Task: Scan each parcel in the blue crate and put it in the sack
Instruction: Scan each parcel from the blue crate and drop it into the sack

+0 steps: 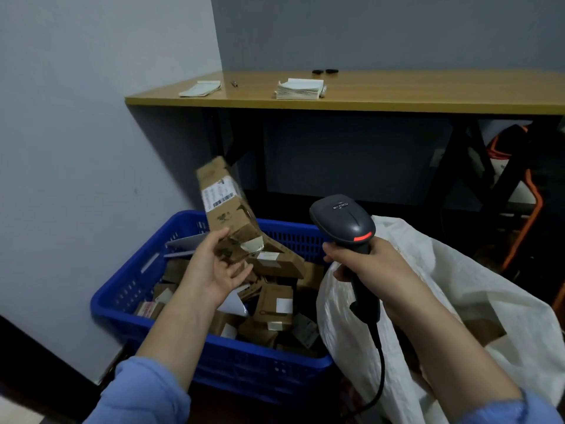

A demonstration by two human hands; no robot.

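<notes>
Gripping the lower end of a tilted cardboard parcel [224, 203] between thumb and loosely spread fingers, the left hand [214, 267] holds it above the blue crate [122, 289] of boxes. Its white label shows a barcode, the print too blurred to read. The right hand [363, 264] wraps its fingers round a dark scanner [342, 220], its lettering unreadable, beside the white sack [458, 286]

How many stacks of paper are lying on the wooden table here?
2. A thin stack near the table's left end, a thicker stack toward the middle; the right end is cut off.
</notes>
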